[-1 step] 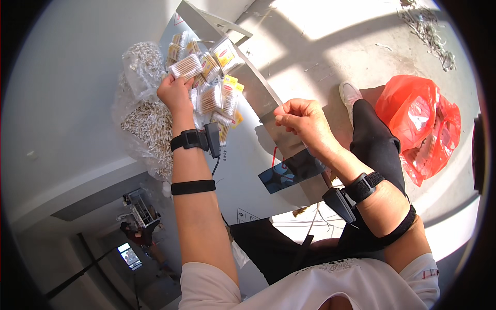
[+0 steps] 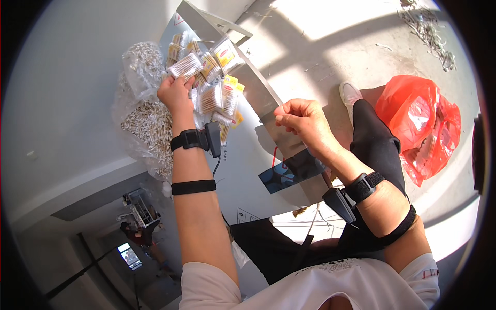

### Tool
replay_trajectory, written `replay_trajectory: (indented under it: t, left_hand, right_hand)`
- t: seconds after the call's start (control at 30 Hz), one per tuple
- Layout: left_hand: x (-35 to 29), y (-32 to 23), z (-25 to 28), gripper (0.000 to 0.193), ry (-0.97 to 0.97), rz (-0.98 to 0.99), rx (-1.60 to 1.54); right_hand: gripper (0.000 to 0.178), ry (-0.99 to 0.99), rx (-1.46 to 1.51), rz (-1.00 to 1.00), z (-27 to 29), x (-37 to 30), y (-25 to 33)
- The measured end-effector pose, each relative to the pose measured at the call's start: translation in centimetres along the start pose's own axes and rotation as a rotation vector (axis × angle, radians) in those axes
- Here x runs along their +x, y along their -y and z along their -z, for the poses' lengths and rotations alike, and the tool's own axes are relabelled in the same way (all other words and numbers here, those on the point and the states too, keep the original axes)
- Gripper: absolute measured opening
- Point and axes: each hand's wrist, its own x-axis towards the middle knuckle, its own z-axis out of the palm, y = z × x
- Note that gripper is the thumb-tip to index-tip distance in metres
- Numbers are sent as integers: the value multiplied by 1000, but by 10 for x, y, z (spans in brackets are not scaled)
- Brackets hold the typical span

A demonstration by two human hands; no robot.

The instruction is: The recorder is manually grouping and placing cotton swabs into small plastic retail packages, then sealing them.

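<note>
By the left hand (image 2: 175, 94), 1 pack of cotton swabs (image 2: 186, 66) is grasped above the heaped packs (image 2: 211, 98) at the far end of the bench (image 2: 240, 173). Near the bench's right edge, the right hand (image 2: 306, 121) is closed in a pinch; whether anything is gripped there cannot be told.

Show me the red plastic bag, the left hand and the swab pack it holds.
Red plastic bag (image 2: 396, 106): head view, bare side wall.
Left hand (image 2: 176, 95): head view, back of the hand.
Swab pack (image 2: 186, 66): head view, middle of its face.
</note>
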Motion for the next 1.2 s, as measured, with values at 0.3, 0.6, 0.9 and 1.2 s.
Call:
replay_trajectory:
  t: [0.3, 0.6, 0.9, 1.2]
  left_hand:
    - [1, 1, 2, 18, -27, 181, -336]
    - [-8, 24, 10, 38, 122, -474, 665]
    - [-20, 15, 4, 38, 204, -280, 596]
    - [-4, 21, -5, 38, 346, -627, 779]
  right_hand:
    - [5, 6, 35, -16, -2, 0, 0]
    - [5, 6, 36, -11, -1, 1, -2]
    - [4, -16, 28, -14, 3, 1, -3]
    - [4, 12, 19, -11, -1, 1, -1]
